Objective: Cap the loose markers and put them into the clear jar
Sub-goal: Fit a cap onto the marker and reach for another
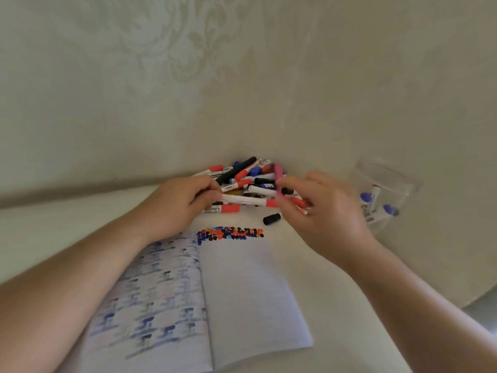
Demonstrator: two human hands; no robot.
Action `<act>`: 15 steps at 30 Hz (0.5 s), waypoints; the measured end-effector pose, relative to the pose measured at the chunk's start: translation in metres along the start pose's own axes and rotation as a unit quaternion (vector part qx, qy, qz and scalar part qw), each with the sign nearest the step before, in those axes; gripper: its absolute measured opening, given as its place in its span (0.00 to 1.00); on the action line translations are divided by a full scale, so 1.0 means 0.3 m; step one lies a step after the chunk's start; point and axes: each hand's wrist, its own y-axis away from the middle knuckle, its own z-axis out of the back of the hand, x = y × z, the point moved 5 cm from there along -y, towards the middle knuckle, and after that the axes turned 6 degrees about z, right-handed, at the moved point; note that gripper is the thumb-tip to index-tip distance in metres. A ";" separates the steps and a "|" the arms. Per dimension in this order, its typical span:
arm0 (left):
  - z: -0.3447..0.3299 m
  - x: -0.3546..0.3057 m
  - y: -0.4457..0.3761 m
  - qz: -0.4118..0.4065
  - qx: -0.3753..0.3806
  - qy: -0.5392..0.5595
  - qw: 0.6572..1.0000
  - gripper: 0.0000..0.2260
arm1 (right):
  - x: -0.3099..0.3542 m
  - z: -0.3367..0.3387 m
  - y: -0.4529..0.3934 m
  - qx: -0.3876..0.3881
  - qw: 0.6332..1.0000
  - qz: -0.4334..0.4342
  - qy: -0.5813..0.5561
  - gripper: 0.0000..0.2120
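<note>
Our left hand (179, 203) fingers curl round a white red-capped marker (246, 201); right hand (320, 211) pinches a pink marker (278, 181). Marker pile (242, 175) just behind, by wall. Clear plastic jar (382, 191) at right w/ blue-capped markers.

You face a pale wall (242, 76) covered in cream wallpaper with a faint, raised floral damask pattern; the scrolls and leaves show most clearly toward the upper left and centre. The wall meets a light, off-white tabletop (349, 278) along a shadowed line that curves from the left edge toward the middle. At the lower right corner you see the table's edge, and past it a strip of greyish floor (484, 310), too blurred to tell its material. The light is soft and even, slightly dim, with gentle shadows gathered where wall and table join.
</note>
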 end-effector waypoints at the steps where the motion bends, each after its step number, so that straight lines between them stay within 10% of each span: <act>1: -0.004 -0.013 0.003 -0.001 0.009 0.012 1.000 0.07 | 0.012 -0.058 -0.011 0.039 0.997 0.042 0.052 0.12; 5: -0.014 -0.044 0.013 0.013 0.025 0.157 0.987 0.12 | 0.050 -0.221 -0.061 0.173 0.976 0.077 0.107 0.11; 8: -0.017 -0.026 0.012 0.051 0.035 0.344 0.937 0.24 | 0.016 -0.262 -0.074 0.132 0.988 -0.029 -0.079 0.17; 11: -0.021 -0.019 0.012 0.032 0.026 0.201 0.979 0.17 | -0.026 -0.306 -0.050 0.073 0.824 -0.214 -0.520 0.10; 13: -0.039 -0.035 0.016 -0.005 0.055 0.093 0.994 0.10 | -0.024 -0.341 -0.023 0.067 0.727 -0.267 -0.629 0.11; 15: -0.062 -0.042 0.019 -0.021 0.086 0.046 0.995 0.10 | -0.019 -0.369 -0.003 0.060 0.704 -0.286 -0.647 0.11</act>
